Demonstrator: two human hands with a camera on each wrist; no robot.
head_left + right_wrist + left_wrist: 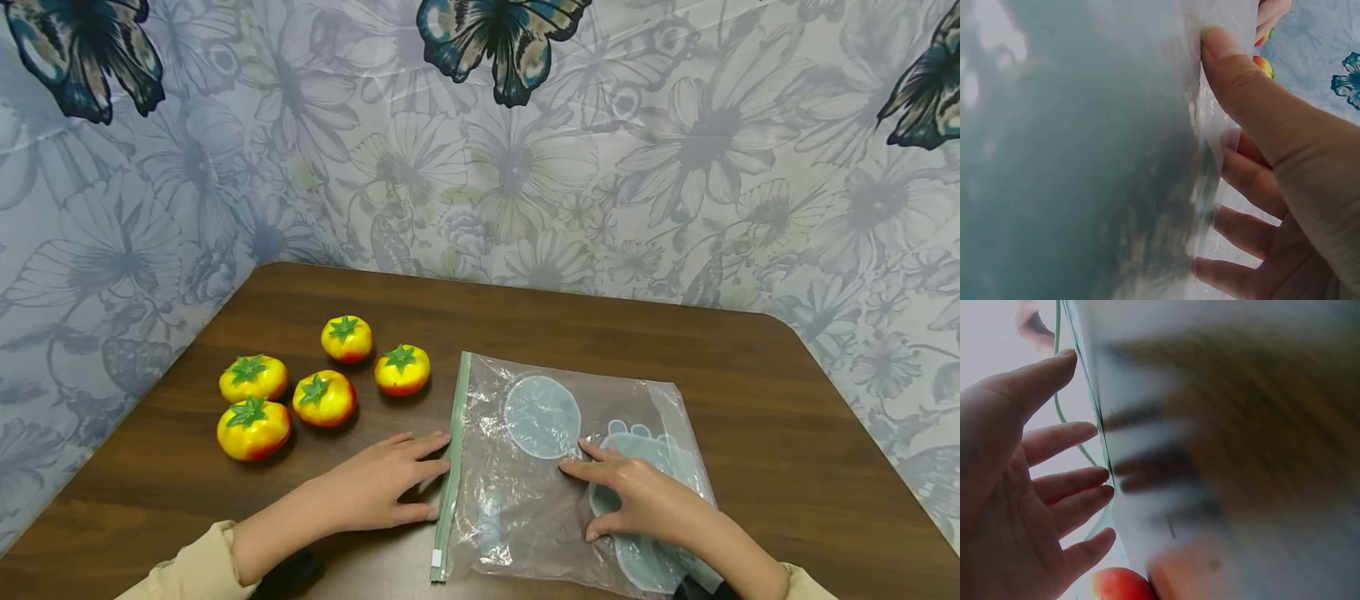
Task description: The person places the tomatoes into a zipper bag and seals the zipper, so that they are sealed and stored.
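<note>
A clear plastic zip bag (540, 517) lies flat on the table, printed with pale blue shapes. Its green zip strip (454, 450) runs along the left side. My left hand (382, 483) has its fingers spread, with the tips at that strip; in the left wrist view the straight fingers (1072, 478) meet the bag's edge. My right hand (645, 500) rests on the bag's printed right half, fingertips and thumb on the plastic. The right wrist view shows the thumb (1241, 75) and fingers apart against the film.
Several yellow-and-red toy tomatoes or persimmons with green leaf tops, one of them a front-left fruit (253, 429), sit left of the bag. The brown wooden table (600, 325) ends at a back edge before a floral cloth (510, 192) with butterflies.
</note>
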